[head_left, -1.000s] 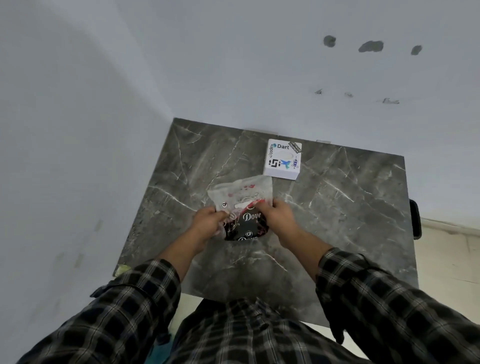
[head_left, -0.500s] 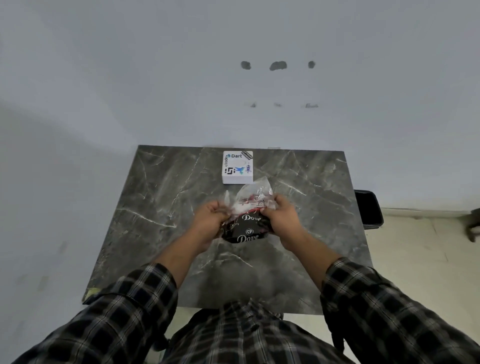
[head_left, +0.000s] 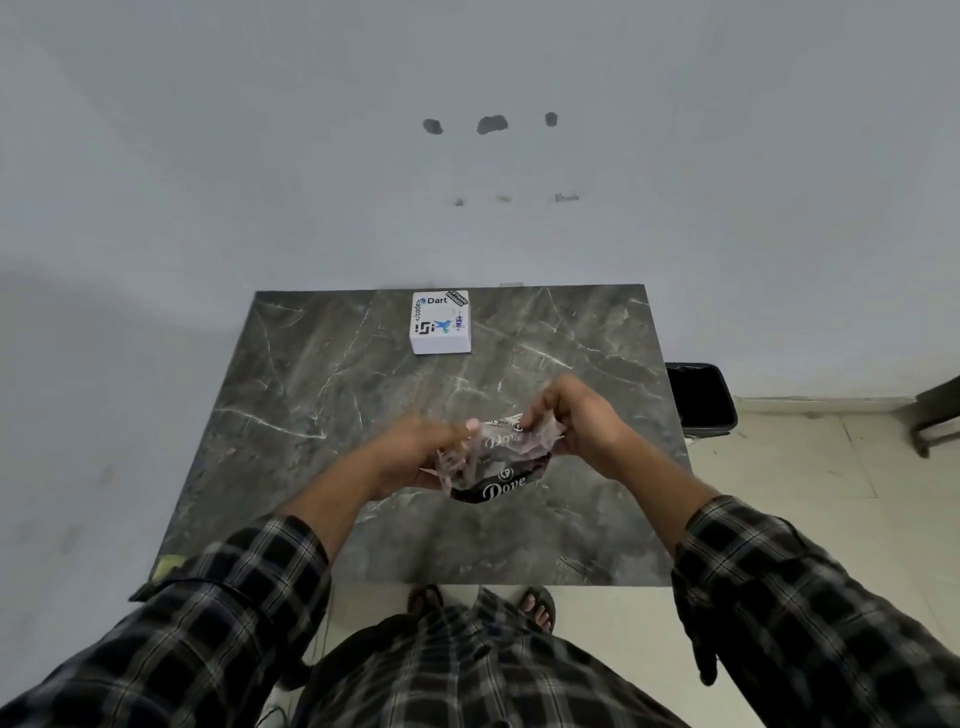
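Note:
A crumpled plastic bag (head_left: 493, 457), clear at the top and black with white "Dove" lettering below, hangs lifted above the dark marble table (head_left: 322, 395). My left hand (head_left: 415, 452) grips the bag's left side, with the thumb on top of the plastic. My right hand (head_left: 576, 415) pinches the bag's upper right edge, fingers curled over it. The bag's contents are hidden by the folds and blur.
A white box (head_left: 440, 322) with "Dart" stickers lies at the table's far edge by the pale wall. A black bin (head_left: 701, 397) stands on the floor right of the table. My sandalled feet (head_left: 535, 608) show under the near edge.
Both hands have raised the bag off the table and crumpled its clear top together. The camera has pulled back and tilted, showing more wall and floor.

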